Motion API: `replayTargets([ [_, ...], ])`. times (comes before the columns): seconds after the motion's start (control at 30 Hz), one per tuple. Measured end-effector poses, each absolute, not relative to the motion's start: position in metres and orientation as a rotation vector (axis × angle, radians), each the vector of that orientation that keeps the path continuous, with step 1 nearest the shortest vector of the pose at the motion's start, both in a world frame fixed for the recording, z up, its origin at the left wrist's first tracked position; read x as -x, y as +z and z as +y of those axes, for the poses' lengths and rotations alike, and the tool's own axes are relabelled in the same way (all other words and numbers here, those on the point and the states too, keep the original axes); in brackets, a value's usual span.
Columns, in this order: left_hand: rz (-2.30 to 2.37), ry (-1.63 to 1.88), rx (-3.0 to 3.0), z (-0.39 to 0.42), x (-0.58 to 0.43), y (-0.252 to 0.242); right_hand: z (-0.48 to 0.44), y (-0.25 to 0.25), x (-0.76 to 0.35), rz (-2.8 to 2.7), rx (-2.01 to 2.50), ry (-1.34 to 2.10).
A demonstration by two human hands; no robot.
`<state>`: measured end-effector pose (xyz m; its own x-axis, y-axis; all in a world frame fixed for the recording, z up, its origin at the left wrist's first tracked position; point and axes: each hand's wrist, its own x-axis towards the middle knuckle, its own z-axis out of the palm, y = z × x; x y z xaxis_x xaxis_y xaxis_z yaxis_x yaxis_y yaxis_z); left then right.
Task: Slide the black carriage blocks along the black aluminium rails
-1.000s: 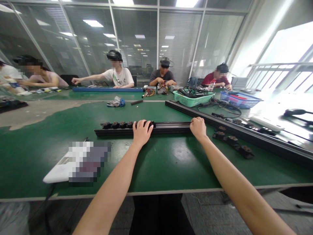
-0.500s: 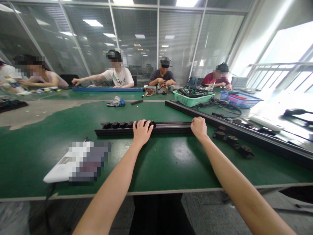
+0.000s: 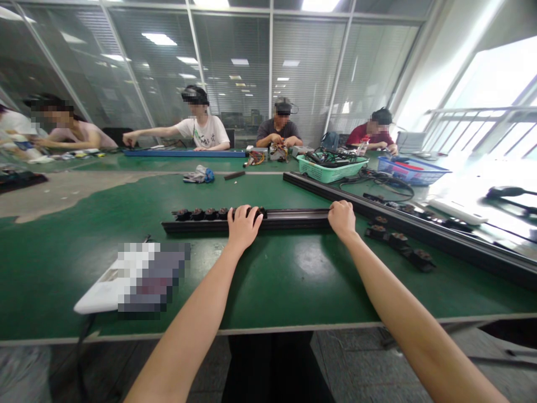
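A long black metal rail [image 3: 293,223] with an open channel lies across the green table in front of me. Several small black modules [image 3: 197,214] stand in a row in its left half. My left hand [image 3: 243,226] curls over the modules near the rail's middle, its fingers over the top and hiding part of the row. At the rail's right end, my right hand [image 3: 342,219] is closed around the tip; the fingertips are hidden. Loose black modules [image 3: 398,240] lie on the table to the right of my right hand.
A longer black rail [image 3: 394,224] runs diagonally at the right. Behind it stand a green basket [image 3: 331,168] with black cables and a blue basket [image 3: 413,170]. A white device [image 3: 104,288] lies front left, gloves [image 3: 199,175] farther back. Several people sit along the far side.
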<state>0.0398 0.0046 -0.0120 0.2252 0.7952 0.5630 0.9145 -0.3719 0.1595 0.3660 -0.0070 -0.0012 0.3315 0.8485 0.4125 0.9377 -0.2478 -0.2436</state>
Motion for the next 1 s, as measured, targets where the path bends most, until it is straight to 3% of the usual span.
replayTargets([
  [1.0,-1.625,-0.857,2.291,0.004,-0.0396,-0.0125,-0.0103,0.0025,-0.3671,-1.501,2.253,-0.285],
])
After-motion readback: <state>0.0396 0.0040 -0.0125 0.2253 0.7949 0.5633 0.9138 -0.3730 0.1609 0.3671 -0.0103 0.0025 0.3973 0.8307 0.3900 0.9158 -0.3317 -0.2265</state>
